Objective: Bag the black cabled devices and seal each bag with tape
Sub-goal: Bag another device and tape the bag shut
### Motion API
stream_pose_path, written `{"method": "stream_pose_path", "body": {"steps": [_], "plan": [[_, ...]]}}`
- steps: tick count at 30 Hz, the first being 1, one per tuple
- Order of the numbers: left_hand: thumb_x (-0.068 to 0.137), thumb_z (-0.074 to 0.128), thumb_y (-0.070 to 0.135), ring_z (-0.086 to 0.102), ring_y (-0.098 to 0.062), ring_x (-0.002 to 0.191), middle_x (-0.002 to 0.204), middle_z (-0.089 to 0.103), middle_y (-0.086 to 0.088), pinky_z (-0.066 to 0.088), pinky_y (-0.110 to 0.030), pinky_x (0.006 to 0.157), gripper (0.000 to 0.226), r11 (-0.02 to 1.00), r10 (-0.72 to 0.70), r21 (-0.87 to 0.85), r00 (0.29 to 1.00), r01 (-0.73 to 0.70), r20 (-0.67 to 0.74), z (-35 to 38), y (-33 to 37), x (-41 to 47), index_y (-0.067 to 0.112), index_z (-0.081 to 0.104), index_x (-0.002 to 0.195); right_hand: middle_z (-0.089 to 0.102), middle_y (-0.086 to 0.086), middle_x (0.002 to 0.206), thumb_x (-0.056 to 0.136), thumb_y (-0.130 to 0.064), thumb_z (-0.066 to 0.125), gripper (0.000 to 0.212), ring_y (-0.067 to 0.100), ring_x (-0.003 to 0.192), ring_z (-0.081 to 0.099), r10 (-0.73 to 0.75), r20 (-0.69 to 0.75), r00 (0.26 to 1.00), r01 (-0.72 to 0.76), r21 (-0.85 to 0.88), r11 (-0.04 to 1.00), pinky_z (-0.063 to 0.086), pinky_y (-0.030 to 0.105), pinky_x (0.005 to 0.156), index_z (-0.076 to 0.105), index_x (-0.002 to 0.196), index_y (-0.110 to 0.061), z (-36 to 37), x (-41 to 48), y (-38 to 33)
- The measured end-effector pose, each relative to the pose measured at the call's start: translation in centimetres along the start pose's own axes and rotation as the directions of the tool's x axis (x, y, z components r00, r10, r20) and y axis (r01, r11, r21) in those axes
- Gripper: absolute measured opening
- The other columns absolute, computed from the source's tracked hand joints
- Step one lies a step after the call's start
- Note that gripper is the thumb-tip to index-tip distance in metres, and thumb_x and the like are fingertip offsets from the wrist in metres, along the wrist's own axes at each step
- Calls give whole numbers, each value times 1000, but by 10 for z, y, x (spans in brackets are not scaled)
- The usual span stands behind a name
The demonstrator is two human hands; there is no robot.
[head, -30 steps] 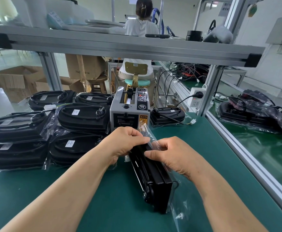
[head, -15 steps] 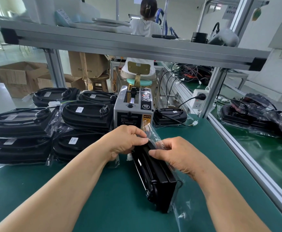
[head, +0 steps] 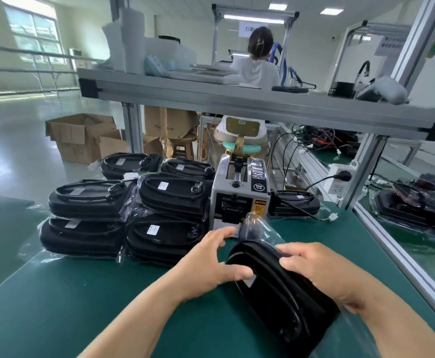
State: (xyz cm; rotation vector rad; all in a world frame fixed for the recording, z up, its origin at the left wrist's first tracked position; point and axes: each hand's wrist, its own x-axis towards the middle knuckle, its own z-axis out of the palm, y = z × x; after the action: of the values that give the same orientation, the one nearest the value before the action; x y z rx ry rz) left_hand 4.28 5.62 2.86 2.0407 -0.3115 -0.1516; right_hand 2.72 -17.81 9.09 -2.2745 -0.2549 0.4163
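A black cabled device (head: 275,295) lies tilted on the green table inside a clear plastic bag (head: 259,227) whose open end sticks up near the tape dispenser (head: 239,192). My right hand (head: 327,273) grips the bagged device's upper edge, fingers curled over the folded plastic. My left hand (head: 208,262) is spread beside it; the thumb touches the device near a white label and the fingertips reach the dispenser's front outlet. Whether tape is between those fingers I cannot tell.
Stacks of bagged black devices (head: 95,202) fill the table left of the dispenser. One device with loose wires (head: 293,202) sits behind it on the right. An aluminium shelf beam (head: 237,99) crosses overhead. More bagged devices (head: 418,202) lie beyond the right rail.
My left hand has left the bag's top and moved forward to the dispenser's outlet. The device has tipped over to the right under my right hand. The view has lifted.
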Motion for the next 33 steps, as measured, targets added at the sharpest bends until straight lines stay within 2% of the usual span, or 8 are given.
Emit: {"method": "stream_pose_path", "body": {"steps": [7,12,18,22,23,24,28,33], "plan": [[69,84,52,55,-20,131,140,60,-3,42,-34,111,102,828,97,-560,976,29,195,-8,-8,-48,24,29,151,72,0,117,88,-30,55,46,11,81,57,-140,358,923,97,136,986,42,20,72,58,123,-59,2,-4,-19],[79,82,29,62,-30,122,129,66,-17,48,-34,102,62,751,81,-659,997,-47,21,-18,-4,-79,23,57,136,70,2,125,84,-27,65,53,17,90,62,-202,437,877,33,363,931,47,24,78,58,134,-43,8,-1,-23],[83,69,19,67,-25,115,119,72,-12,51,-31,96,34,682,-115,-726,968,-85,-222,-43,-11,-109,21,74,116,68,26,119,99,-33,31,50,37,101,71,-109,186,976,-78,775,627,59,38,78,54,135,-8,39,-3,-34],[81,65,21,67,-26,114,120,71,-13,46,-45,103,35,557,-279,-826,917,-87,-285,-64,-27,-125,19,75,114,65,5,131,97,-47,-9,83,12,138,46,-188,80,979,85,675,733,18,44,121,65,127,-24,83,-23,-42],[81,64,21,69,-26,111,119,72,-12,51,-43,97,34,541,-305,-837,907,-87,-292,-69,-30,-128,20,76,112,67,-10,125,3,-52,30,120,-2,129,51,-210,102,972,116,571,813,20,41,122,68,116,-39,94,-26,-45],[81,63,21,70,-26,108,117,73,-12,55,-41,90,33,531,-321,-842,899,-89,-298,-74,-32,-130,20,76,111,66,-15,124,69,-1,61,58,-2,119,57,-215,119,969,101,605,790,26,37,120,65,110,-41,100,-24,-42],[85,62,22,70,-25,108,115,74,-9,52,-40,89,34,569,-363,-818,868,-82,-339,-101,-28,-123,18,73,117,56,-21,132,58,-28,80,73,-3,118,55,-142,64,988,89,516,852,45,14,93,49,123,-37,109,-2,-54],[97,55,32,74,-24,94,110,75,-10,62,-38,69,30,581,-314,-811,898,-76,-308,-163,1,-85,16,77,108,70,-11,116,68,-23,83,73,7,109,66,-120,-118,986,167,614,772,52,23,72,53,133,-36,96,43,-97]]}}
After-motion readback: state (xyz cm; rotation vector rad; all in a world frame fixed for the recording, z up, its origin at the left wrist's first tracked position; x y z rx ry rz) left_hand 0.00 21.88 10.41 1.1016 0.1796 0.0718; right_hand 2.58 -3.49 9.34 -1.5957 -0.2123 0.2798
